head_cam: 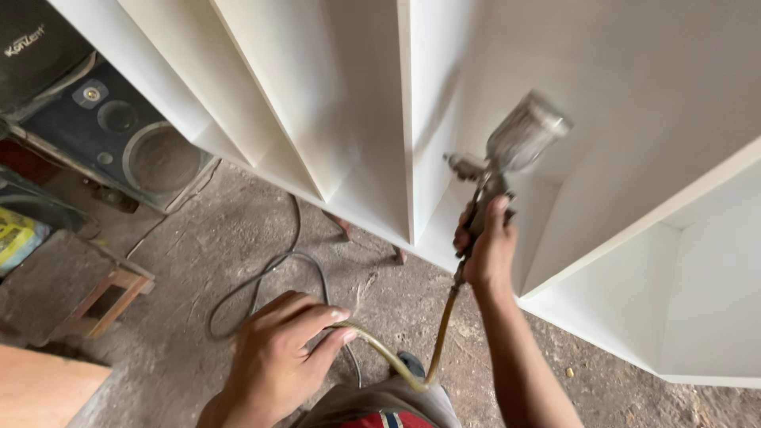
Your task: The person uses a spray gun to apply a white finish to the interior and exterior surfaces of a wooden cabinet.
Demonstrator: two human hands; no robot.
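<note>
My right hand [487, 250] grips the handle of a metal spray gun [507, 150] with a cup on top, its nozzle pointing left into a compartment of a white shelf cabinet [372, 103]. A yellowish air hose [432, 349] runs down from the gun's handle and curves left to my left hand [277, 357], which pinches it between thumb and fingers low in the view.
A dark loudspeaker box [127, 135] stands at the upper left. A small wooden stool [103, 297] sits on the dusty concrete floor [238, 230]. A grey cable [269, 277] loops across the floor under the cabinet. A wooden board corner [40, 392] shows bottom left.
</note>
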